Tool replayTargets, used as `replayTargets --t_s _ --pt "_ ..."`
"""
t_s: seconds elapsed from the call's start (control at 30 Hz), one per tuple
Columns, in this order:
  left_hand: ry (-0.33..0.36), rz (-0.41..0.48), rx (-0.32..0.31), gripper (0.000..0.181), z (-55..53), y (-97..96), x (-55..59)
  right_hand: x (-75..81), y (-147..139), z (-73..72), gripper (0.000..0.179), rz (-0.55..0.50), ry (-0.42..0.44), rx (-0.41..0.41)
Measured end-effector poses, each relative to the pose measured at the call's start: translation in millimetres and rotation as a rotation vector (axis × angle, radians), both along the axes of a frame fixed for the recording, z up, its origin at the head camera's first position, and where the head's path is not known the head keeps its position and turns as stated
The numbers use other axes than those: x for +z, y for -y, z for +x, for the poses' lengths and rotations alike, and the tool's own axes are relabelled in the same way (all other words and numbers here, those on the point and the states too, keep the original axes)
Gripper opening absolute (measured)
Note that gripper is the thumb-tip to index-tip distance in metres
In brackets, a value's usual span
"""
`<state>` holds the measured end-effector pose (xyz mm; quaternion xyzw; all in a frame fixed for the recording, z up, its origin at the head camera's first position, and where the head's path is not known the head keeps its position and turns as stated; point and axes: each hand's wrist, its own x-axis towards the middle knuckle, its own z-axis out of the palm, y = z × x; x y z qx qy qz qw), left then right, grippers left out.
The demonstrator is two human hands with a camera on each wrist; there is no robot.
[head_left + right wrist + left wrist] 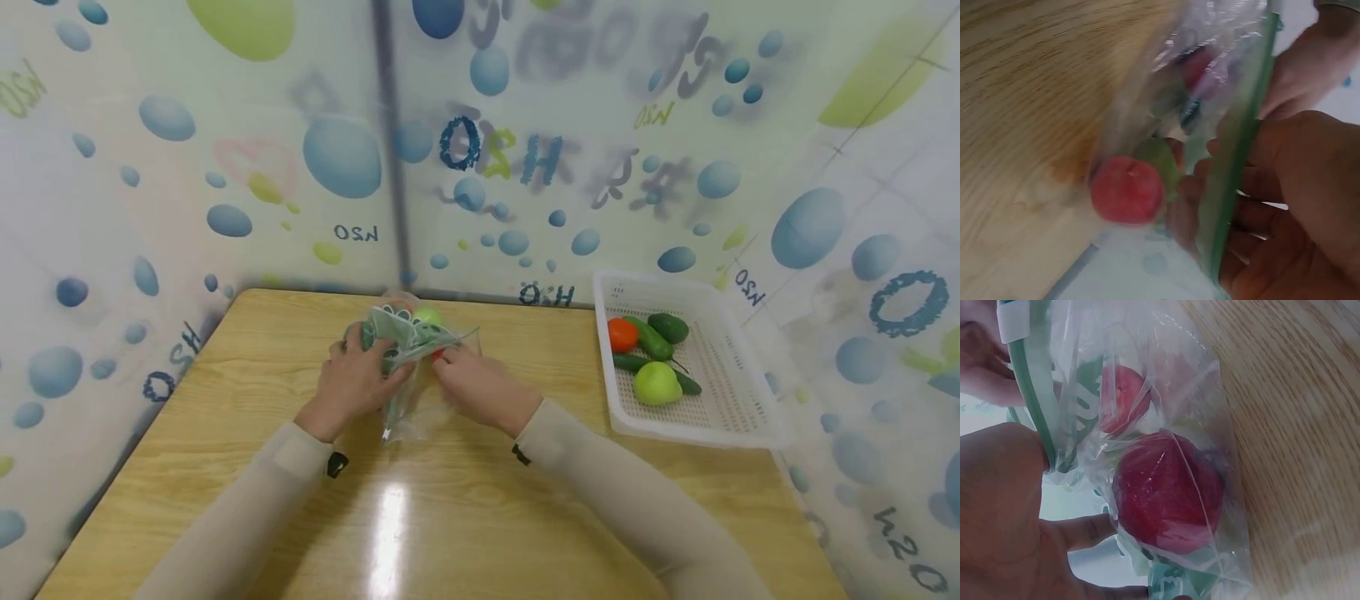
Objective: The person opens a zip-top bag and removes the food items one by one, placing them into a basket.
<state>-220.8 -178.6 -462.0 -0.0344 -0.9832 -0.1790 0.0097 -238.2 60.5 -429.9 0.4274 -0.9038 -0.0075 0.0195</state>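
Observation:
A clear zip bag (408,412) with a green zip edge and green print lies on the table, holding several pieces of produce. My left hand (358,379) grips its left side; in the left wrist view, the fingers (1088,531) reach along the film beside a large dark red round piece (1169,494). My right hand (480,387) holds the bag's right side near the zip edge, fingers behind the film and thumb on the near side. Close to those fingers sits a red round fruit with a stem dimple (1127,190). A light green round fruit (429,317) shows at the back.
On the right stands a white perforated basket (720,417). It holds a tomato (622,335), a green apple (657,383), a cucumber (688,384) and other dark green produce (667,328). Patterned walls (480,208) border the wooden table (465,517) behind and at both sides.

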Motion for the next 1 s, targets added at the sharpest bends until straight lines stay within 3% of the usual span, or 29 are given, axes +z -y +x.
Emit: replayTargets --t_s 0.1,0.33,0.53,0.67,0.8,1.0 --pt "0.006 -0.005 -0.003 0.072 -0.6 -0.3 -1.6 -10.5 7.4 -3.5 0.03 0.075 -0.057 -0.031" --pt "-0.011 -0.026 -0.002 0.071 -0.9 -0.9 -2.2 -25.4 14.7 -8.9 0.04 0.083 -0.183 -0.085" --pt "-0.012 -0.026 0.001 0.07 -1.7 -1.4 -3.4 -33.3 17.9 -13.7 0.033 0.118 -0.27 -0.142" --pt "-0.01 -0.027 0.004 0.071 -2.4 -2.7 -4.5 -38.4 17.4 -15.7 0.026 0.086 -0.298 -0.15" --pt "-0.018 -0.027 0.003 0.071 -2.5 -3.3 -4.2 -39.7 16.1 -17.5 0.023 0.053 -0.249 -0.156" --pt "-0.01 -0.029 -0.001 0.07 -2.2 -3.1 -3.7 -43.5 10.9 -25.0 0.013 0.01 -0.096 -0.138"
